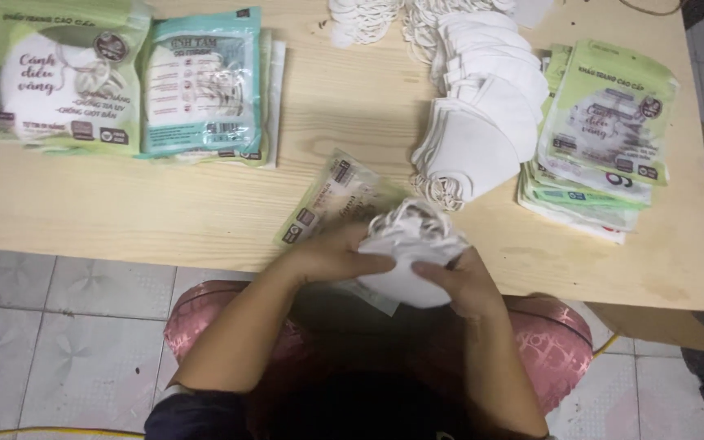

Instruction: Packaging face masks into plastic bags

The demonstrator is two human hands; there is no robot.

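Head view shows both hands closed around a small stack of soft white fabric face masks (407,257) at the near edge of the pale wooden table (165,220). Left hand (332,257) curls over the stack's left side with the thumb pressed across the top; right hand (458,281) cups it from below and the right, fingers folded onto the cloth. Masks like these look light, limp and easily creased, so a grip flat across the folded bodies seems safer than pulling on the thin ear loops bunched at the top, which would likely stretch or tangle. Just beyond the left hand, partly under the stack, lies a clear plastic pouch with green printed edges (327,204); it looks slick and floppy. Further past the right hand runs a fanned row of loose white masks (474,138), with a pile of green-printed pouches (605,138) beside it. Far beyond the left hand sit filled packets in green and teal (132,81).
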